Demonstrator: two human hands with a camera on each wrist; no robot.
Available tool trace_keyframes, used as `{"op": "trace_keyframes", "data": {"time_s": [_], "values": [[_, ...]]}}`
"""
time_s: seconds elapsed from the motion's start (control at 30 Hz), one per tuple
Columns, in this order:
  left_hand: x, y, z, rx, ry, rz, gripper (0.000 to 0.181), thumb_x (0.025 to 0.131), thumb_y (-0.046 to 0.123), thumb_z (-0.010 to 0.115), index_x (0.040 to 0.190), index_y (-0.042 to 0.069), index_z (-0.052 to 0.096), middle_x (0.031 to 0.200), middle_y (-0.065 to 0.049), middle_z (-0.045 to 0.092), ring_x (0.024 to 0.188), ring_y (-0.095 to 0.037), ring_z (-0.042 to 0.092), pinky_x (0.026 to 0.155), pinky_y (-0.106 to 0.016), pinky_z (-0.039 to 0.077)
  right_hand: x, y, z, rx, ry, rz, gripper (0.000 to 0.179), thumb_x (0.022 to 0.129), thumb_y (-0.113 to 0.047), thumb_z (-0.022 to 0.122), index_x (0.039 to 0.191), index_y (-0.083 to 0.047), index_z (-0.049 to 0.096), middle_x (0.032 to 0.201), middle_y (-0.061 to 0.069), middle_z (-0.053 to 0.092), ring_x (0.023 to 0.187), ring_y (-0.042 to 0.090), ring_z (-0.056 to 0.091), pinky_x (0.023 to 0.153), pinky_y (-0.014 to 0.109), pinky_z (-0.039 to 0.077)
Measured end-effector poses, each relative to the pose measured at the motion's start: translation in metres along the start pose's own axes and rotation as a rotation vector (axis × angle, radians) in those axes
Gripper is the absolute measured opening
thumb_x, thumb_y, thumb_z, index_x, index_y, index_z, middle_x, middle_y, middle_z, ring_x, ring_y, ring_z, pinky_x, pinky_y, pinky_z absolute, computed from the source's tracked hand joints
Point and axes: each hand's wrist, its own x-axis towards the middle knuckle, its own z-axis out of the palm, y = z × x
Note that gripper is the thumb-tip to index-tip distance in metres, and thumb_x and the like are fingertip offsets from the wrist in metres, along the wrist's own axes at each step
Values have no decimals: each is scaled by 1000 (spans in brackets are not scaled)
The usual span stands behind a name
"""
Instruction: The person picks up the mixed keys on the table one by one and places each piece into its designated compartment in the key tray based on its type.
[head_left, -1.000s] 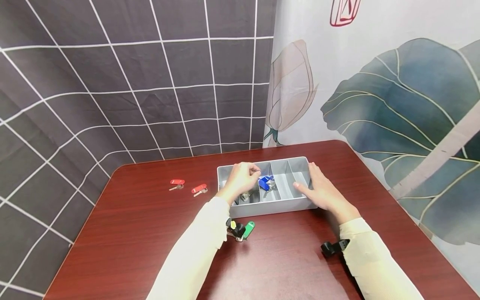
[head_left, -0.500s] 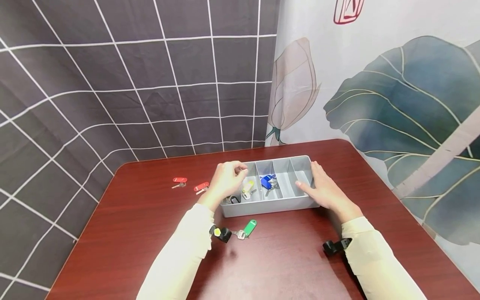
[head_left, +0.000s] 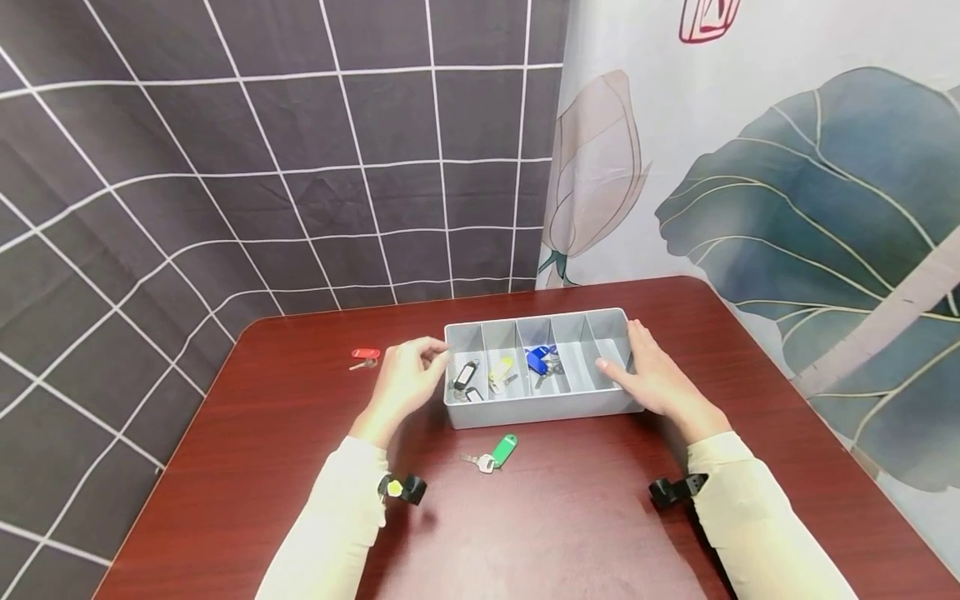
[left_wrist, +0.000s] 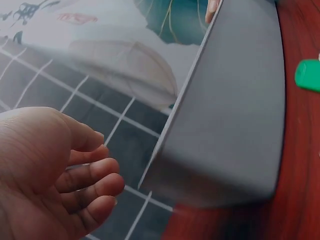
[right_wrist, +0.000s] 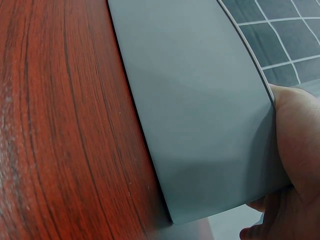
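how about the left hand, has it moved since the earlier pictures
Yes, the left hand has moved leftward: in the head view it was over the gray tray, and now it is beside the tray's left end.

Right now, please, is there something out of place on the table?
Possibly: a green-tagged key in front of the tray and a red-tagged key to the tray's left lie on the bare table, while blue-tagged keys lie together inside the tray.
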Motion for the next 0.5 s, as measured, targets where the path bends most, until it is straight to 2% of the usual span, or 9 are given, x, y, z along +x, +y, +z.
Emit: {"op": "trace_keyframes", "data": {"time_s": [0.27,0.37,0.5], "values": [[-23,-29,-13,-8,15,-86,17,89,20,66,100,10,74,80,-1,70,70,-17,61,66,-35,49,2,2,-2,-3,-3,1,105,88,-63,51,152,-4,-7,158,24,-1,144,42,5,109,62,12],[-30,-36,-12,-13,30,-94,17,88,20,67,99,10,74,79,0,70,69,-17,62,66,-35,50,1,1,-1,-2,-3,1,104,88,-63,51,152,-3,-6,158,24,-1,144,42,5,110,62,12],[-41,-43,-8,-9,-10,-100,18,87,19,69,100,8,74,80,1,70,68,-14,61,65,-34,50,1,1,0,-2,-5,-2,104,89,-62,51,152,-2,-5,158,24,0,144,42,5,110,61,12]]}}
